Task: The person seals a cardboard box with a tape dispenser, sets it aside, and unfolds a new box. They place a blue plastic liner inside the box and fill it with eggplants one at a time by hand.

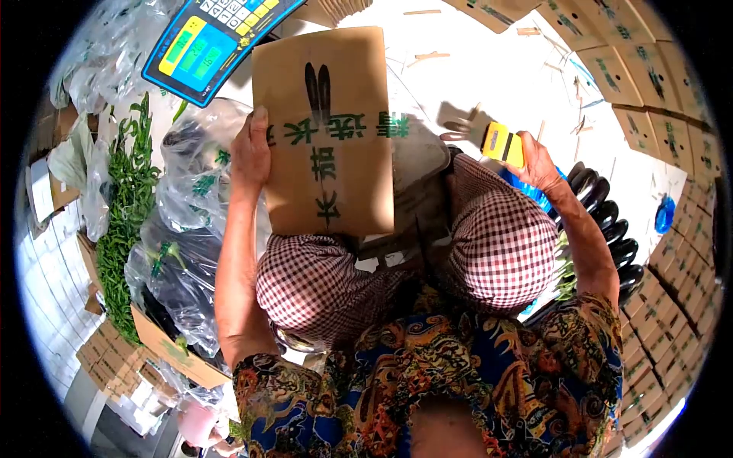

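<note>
Gripping cardboard box [324, 130] edge, left hand [250, 156] raised, right hand [538, 164] clutching yellow tool [504, 143]

One cardboard box [324, 130] at centre, one yellow tool [504, 145] right of it, one scale [206, 42] upper left, roughly seven dark eggplants [611, 229] at right.

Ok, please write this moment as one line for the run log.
left hand: grips cardboard box by its edge | right hand: holds small yellow object | nearby: eggplants, scale, green peppers
</note>
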`<state>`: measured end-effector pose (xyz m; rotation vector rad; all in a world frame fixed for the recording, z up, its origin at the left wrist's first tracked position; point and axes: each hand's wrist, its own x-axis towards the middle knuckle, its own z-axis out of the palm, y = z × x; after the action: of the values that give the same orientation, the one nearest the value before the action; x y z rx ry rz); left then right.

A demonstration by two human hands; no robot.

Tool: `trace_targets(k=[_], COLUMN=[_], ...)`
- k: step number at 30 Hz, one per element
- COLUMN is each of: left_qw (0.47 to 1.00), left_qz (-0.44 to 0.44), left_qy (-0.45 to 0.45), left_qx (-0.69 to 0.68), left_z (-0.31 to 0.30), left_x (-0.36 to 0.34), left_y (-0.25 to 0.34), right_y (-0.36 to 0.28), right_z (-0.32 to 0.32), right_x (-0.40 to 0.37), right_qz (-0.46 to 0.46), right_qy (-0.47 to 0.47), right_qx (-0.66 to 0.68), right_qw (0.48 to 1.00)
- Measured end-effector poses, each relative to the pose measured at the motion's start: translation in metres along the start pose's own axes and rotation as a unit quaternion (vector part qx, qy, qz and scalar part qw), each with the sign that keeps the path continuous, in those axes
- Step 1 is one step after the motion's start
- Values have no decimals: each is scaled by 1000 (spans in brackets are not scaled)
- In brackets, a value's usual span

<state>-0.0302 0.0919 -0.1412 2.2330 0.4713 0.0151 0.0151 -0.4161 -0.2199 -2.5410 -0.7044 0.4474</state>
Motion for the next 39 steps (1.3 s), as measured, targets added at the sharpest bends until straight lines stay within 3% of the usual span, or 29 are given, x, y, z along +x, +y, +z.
trace_targets(k=[5, 10, 11, 12, 13, 15, 16, 17, 18, 19, 21, 22, 23, 24, 25, 26, 27, 28, 29, 31, 32, 34, 36, 38, 39], left_qw=[1000, 997, 998, 999, 1000, 1000, 1000, 1000, 999, 998, 989, 981, 979, 975, 971, 967, 961, 955, 951, 960, 955, 958, 903, 885, 874], left_qz=[-11, -16, -20, -24, -29, 3, 24, 12, -1, -15, -73, -100, -94, -89, -84, -63, -41, -22, 28, 167, 237, 254, 416, 436, 447], left_qy=[-6, -6, -7, -6, -7, -10, -10, -10, -9, -21, -56, -65, -72, -81, -90, -109, -126, -142, -167, -119, -95, -128, -98, -140, -156], left_qx=[-7, -77, -53, -29, -4, 9, 12, -16, -40, -58, -117, -151, -168, -185, -203, -223, -242, -260, -257, -189, -153, -8, 34, 84, 105], left_z=[0, 5, 4, 2, 2, -1, -1, -1, -2, -4, -6, -6, -5, -3, 0, 3, 7, 12, 20, 48, 59, 65, 79, 85, 92], left_x=[0, 0, -1, 0, -1, 0, 3, 6, 7, 6, 8, 12, 14, 14, 14, 10, 3, -4, -2, -2, -4, -6, -7, -13, -14], left_y=[-1, -3, -1, 3, 6, -6, -12, -17, -25, -30, -37, -39, -42, -44, -46, -28, 6, 25, 23, 20, 23, 44, 62, 88, 91], right_y=[-14, -98, -72, -46, -67, -100, -102, -98, -97, -95, -83, -76, -68, -104, -110, -90, -56, -40, -40, -36, -36, -57, -86, -98, -100], right_z=[11, 13, 52, 90, 94, 77, 85, 85, 85, 85, 106, 98, 90, 17, -7, -19, -25, -44, -58, -89, -102, -123, -143, -159, -164], right_x=[22, 91, 101, 111, 129, 146, 152, 153, 150, 149, 146, 145, 145, 134, 131, 126, 115, 94, 85, 82, 85, 100, 117, 138, 142], right_qz=[4, 41, -127, -234, -308, -313, -236, -349, -391, -423, -376, -301, -193, -14, 104, 155, 179, 194, 204, 232, 226, 189, 122, 51, 75], right_qy=[-54, -172, -69, 102, 267, 19, -66, -5, 53, 142, 155, 33, -30, -215, -293, -327, -278, -156, -95, -53, -33, 54, 61, 25, -6], right_qx=[-51, -186, -379, -560, -696, -667, -510, -642, -818, -888, -781, -639, -432, -97, -136, -150, -84, 63, 227, 402, 497, 581, 636, 622, 589], right_qw=[997, 967, 914, 788, 591, 676, 824, 683, 418, 109, 473, 707, 880, 972, 941, 920, 940, 966, 947, 884, 837, 790, 759, 781, 805])
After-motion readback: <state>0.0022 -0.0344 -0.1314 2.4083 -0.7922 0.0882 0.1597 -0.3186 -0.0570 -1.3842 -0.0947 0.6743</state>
